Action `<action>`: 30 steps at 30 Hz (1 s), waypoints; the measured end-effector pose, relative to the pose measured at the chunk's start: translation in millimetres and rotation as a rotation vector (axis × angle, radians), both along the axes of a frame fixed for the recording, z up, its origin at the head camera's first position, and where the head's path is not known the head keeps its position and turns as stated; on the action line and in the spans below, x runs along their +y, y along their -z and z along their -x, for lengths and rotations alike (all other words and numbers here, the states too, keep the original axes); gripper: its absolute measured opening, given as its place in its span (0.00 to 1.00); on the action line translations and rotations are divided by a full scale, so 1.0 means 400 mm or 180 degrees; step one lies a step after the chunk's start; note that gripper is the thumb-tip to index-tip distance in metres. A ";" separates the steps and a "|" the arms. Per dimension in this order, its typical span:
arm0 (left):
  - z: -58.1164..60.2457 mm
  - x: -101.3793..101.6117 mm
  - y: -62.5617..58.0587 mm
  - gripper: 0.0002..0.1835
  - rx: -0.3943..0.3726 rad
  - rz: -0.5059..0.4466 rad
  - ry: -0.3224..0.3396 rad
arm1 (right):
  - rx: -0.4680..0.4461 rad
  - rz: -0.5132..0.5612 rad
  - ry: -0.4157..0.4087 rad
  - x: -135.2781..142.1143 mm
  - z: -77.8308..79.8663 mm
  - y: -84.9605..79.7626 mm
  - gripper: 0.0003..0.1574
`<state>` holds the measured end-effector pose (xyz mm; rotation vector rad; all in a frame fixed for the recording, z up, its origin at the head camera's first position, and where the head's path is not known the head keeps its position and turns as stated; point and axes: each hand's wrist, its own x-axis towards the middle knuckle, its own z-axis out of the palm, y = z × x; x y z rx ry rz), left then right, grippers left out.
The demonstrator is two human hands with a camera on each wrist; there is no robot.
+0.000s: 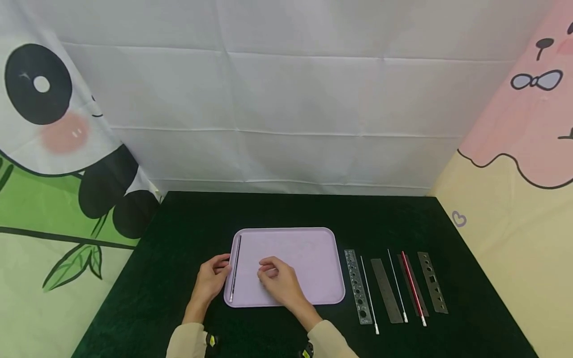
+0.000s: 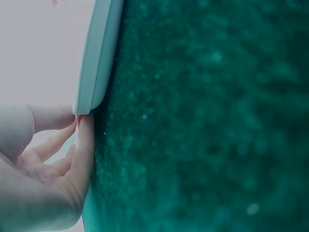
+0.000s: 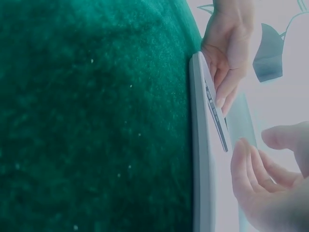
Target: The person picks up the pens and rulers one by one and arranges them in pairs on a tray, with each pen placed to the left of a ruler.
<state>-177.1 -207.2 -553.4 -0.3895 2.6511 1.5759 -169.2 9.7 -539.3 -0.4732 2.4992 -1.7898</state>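
A slim dark stick with pale marks (image 1: 235,268) lies lengthwise along the left side of a lilac tray (image 1: 304,268). My left hand (image 1: 212,278) is at the tray's left edge, its thumb and fingertips pinching the rim, as the left wrist view also shows. Over the tray, right of the stick, hovers my right hand (image 1: 283,284). Its fingers are loosely bent, and in the right wrist view a gap shows between thumb and fingers (image 3: 263,169), with nothing held.
Right of the tray lie a stencil ruler with holes (image 1: 358,287), a plain grey strip (image 1: 387,291), two thin white rods (image 1: 369,293), a red rod (image 1: 414,288) upon another strip, and a dark stencil with cut shapes (image 1: 432,282). Dark green cloth (image 1: 179,258) covers the table.
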 end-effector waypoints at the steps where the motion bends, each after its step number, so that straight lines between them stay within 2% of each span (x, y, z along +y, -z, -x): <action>1: 0.000 0.000 -0.001 0.21 0.0002 0.0000 0.0008 | 0.0002 -0.0007 0.0014 0.003 -0.001 -0.002 0.14; 14: -0.003 0.000 -0.010 0.21 -0.0039 -0.0022 0.0031 | -0.0262 0.0078 0.0109 0.057 -0.018 -0.009 0.17; 30: -0.007 0.000 -0.010 0.21 -0.0009 -0.0010 0.0017 | -0.0388 0.0258 0.0161 0.126 -0.036 -0.012 0.19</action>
